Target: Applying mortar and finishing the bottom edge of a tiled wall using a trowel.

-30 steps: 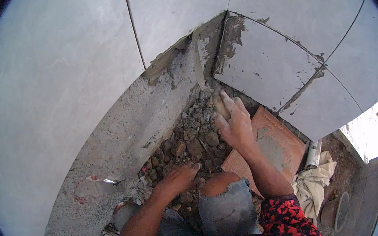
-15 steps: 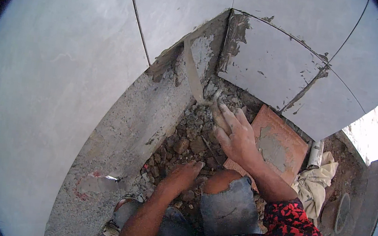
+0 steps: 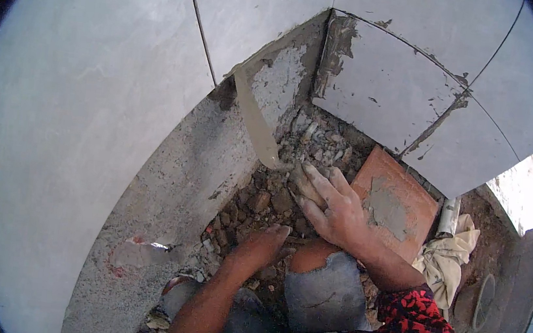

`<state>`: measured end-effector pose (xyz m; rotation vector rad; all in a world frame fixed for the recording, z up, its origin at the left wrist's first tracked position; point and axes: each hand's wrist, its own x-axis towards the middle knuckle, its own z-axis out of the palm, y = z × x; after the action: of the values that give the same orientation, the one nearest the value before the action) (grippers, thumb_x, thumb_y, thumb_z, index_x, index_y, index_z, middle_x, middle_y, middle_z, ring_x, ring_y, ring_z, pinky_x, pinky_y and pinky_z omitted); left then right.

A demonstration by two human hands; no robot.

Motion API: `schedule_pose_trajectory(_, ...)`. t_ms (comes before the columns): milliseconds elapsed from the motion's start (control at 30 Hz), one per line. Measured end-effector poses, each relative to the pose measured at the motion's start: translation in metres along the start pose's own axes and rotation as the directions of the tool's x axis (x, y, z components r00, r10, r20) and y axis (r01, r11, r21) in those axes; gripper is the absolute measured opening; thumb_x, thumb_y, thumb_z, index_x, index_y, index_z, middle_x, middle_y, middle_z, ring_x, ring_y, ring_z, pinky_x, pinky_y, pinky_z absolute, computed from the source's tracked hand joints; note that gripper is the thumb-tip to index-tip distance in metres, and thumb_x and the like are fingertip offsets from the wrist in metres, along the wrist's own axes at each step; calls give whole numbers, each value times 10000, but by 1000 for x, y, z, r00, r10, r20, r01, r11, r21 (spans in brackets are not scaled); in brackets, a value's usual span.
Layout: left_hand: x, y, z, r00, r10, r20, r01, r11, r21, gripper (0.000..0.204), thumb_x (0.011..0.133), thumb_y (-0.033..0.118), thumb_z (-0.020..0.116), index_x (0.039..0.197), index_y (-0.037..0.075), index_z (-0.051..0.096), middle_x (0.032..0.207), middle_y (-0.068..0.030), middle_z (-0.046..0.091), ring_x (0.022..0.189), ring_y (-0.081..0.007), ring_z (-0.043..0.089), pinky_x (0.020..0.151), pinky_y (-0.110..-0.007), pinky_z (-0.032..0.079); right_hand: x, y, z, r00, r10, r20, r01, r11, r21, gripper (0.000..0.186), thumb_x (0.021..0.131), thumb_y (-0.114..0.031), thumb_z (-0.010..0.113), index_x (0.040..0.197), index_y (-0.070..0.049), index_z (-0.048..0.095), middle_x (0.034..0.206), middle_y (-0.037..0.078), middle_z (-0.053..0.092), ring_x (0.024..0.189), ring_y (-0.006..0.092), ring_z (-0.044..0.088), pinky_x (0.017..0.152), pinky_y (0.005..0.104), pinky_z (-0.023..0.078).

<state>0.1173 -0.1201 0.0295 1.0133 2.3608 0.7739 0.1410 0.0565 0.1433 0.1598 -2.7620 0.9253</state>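
Observation:
My right hand (image 3: 334,204) is wrapped around the handle of a trowel, its fingers and the handle smeared with mortar. The long, narrow trowel blade (image 3: 255,122) slants up to the left. Its tip lies at the lower edge of the wall tile (image 3: 124,84), by the strip of bare, mortar-streaked wall (image 3: 277,75). My left hand (image 3: 261,245) stays low over the rubble beside my knee, fingers curled in and thumb on top. Whatever it might hold is hidden. Right of my right hand lies an orange tile (image 3: 419,213) with a patch of grey mortar (image 3: 388,208).
White tiles (image 3: 388,82) with mortar-smeared joints cover the right wall of the corner. Broken stones (image 3: 259,202) fill the ground below. A cream cloth (image 3: 452,263) and a pale pipe piece (image 3: 448,217) lie past the orange tile. A rough concrete face (image 3: 175,156) runs along the left.
My right hand has come down toward me with the trowel. The blade has swung left, its tip moving from the bare wall to the left tile's lower edge. My left hand has barely moved.

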Motion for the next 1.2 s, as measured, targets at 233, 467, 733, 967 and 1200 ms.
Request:
schedule_pose_trajectory(233, -2, 8, -7, 998, 0, 60, -4, 998, 66, 373, 833, 278, 537, 1039, -25, 466, 967, -230, 557, 927, -388, 544, 782, -460, 440, -4, 11, 3, 971, -237, -24, 235, 970, -68, 489, 776, -187, 595, 1224, -60, 447, 1155, 142, 498, 990, 364, 468, 863, 405, 411)
schedule_pose_trajectory(467, -5, 6, 0, 999, -24, 43, 23, 999, 23, 387, 840, 259, 515, 1074, -42, 452, 994, -240, 548, 934, -393, 541, 784, -456, 440, -2, 22, 3, 968, -240, 68, 231, 966, 113, 468, 781, -155, 572, 1223, -60, 451, 1168, 120, 509, 956, 324, 475, 854, 379, 414)
schedule_pose_trajectory(733, 1, 7, -2, 988, -37, 151, 19, 992, 121, 393, 828, 213, 534, 1109, -46, 443, 993, -248, 546, 942, -390, 543, 786, -452, 448, 2, 37, 3, 959, -259, 118, 221, 939, 262, 537, 741, -194, 609, 1209, 12, 448, 1092, 193, 523, 922, 323, 521, 835, 382, 417)
schedule_pose_trajectory(967, 1, 6, -1, 988, -22, 151, 1, 991, 132, 403, 816, 189, 556, 1130, -38, 447, 1053, -261, 525, 963, -385, 537, 799, -451, 443, -6, 75, 8, 878, -32, 478, -416, 442, 794, 569, 707, -194, 612, 1206, 21, 444, 969, 122, 566, 826, 196, 554, 692, 322, 469)
schedule_pose_trajectory(1200, -1, 8, -5, 979, -113, 171, 94, 989, 114, 338, 872, 83, 357, 1194, 20, 440, 1165, -216, 496, 1050, -363, 501, 889, -423, 412, -59, 131, -29, 961, 142, 239, -273, 337, 901, 586, 673, -238, 613, 1162, 39, 447, 885, 101, 551, 752, 198, 552, 618, 302, 461)
